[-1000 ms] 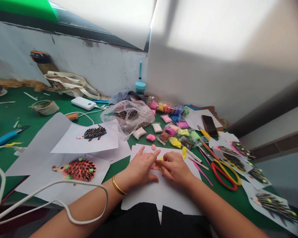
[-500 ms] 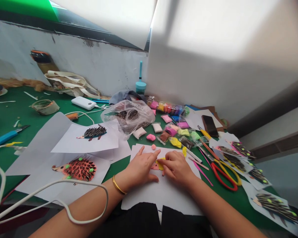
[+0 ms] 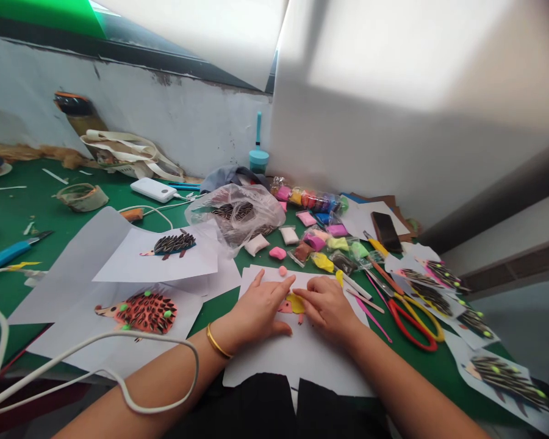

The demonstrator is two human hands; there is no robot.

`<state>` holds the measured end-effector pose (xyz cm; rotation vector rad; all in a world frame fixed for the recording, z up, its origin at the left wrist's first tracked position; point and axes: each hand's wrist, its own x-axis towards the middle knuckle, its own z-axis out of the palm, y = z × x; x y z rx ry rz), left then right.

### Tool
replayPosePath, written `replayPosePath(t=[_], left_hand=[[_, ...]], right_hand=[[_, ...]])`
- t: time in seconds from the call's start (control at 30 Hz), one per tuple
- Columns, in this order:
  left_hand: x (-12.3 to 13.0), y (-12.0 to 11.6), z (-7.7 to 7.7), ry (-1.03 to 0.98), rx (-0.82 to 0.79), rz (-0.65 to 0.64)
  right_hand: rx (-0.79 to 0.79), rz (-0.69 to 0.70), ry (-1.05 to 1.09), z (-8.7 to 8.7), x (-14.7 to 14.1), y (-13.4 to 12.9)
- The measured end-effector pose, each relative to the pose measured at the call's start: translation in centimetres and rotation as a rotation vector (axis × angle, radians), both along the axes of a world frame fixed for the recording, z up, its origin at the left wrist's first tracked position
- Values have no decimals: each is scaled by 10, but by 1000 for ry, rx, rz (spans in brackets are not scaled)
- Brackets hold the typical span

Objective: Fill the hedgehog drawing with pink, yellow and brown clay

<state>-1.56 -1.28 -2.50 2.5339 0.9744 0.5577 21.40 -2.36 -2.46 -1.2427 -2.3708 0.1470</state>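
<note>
My left hand (image 3: 261, 308) lies on the white paper (image 3: 297, 360) with its fingers spread, beside a small pink clay face (image 3: 284, 306). Against that face sits a flat piece of yellow clay (image 3: 296, 303) that forms part of a small animal figure. The right hand (image 3: 327, 306) is curled, its index fingertip on the right edge of the yellow clay; its other fingertips are partly hidden. A pink clay ball (image 3: 282, 271) rests just beyond my left fingers. Another bit of yellow clay (image 3: 339, 278) shows behind my right knuckles.
Bagged coloured clay (image 3: 322, 261) and a plastic bag of seeds (image 3: 235, 213) stand behind the paper. Scissors (image 3: 412, 323) and a phone (image 3: 387, 231) lie to the right. Seed-covered hedgehogs (image 3: 149, 311) lie on both sides. A white cable (image 3: 132, 399) loops over my left forearm.
My right index finger has straightened and shifted slightly right, showing more of the yellow clay. The left hand stays in place.
</note>
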Motion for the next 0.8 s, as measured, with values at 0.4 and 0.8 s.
replayPosePath(t=[0.4,0.8], left_hand=[[-1,1,-3,-13,-58,-37],[-1,0,1,3,-67,-30]], right_hand=[[-67,-74,27,-2,15,4],[-54,-68,48,-1,16,4]])
